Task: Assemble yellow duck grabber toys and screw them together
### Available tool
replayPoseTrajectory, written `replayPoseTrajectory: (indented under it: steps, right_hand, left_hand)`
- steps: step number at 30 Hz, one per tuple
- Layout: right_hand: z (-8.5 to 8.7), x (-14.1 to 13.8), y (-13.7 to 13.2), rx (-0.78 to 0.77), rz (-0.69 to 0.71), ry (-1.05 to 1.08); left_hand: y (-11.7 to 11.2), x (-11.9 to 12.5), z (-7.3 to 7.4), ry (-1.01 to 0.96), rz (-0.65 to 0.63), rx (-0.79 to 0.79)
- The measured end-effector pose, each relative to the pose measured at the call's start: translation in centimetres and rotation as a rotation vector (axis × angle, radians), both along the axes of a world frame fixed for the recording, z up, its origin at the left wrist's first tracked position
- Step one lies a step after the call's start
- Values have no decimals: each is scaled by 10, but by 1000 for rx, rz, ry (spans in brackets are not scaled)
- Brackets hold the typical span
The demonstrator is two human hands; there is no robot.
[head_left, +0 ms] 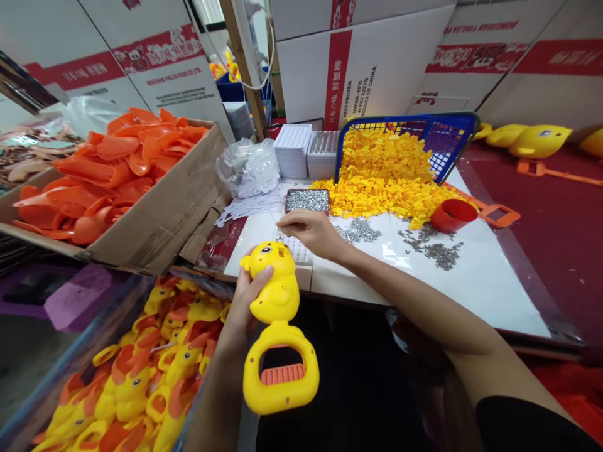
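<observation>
My left hand (247, 290) is wrapped round the head end of a yellow duck-shaped toy (281, 300), its loop handle with an orange ridged trigger hanging toward me. An open slot shows at the top of the duck's head, beside a printed eye. Over a white ridged tray (301, 250) at the table's front edge is my right hand (311, 231), thumb and fingertips pinched together. Whatever lies in that pinch is too small or hidden to make out. Just beyond it stands a small box of tiny silvery metal parts (307, 199).
A blue basket (455, 141) spills small yellow plastic pieces (377, 198) onto the table. Metal bits (436, 248) lie near a red cup (453, 215). On the left are a cardboard box (160, 210) of orange beak parts (136, 150) and a bin of duck toys (132, 383).
</observation>
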State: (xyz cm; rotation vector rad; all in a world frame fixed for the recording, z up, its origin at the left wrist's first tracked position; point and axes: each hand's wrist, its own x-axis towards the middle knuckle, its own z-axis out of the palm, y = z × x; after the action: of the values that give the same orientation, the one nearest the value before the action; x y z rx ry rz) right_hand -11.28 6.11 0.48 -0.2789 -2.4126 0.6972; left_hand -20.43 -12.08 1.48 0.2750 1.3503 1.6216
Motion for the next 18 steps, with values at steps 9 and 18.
replayPoseTrajectory:
  steps: [9, 18]
  right_hand:
    - [12, 8, -5, -124, 50, 371]
    - [14, 17, -3, 175, 186, 280]
  left_hand:
    - [44, -2, 5, -137, -148, 19]
    - [30, -8, 14, -111, -68, -117]
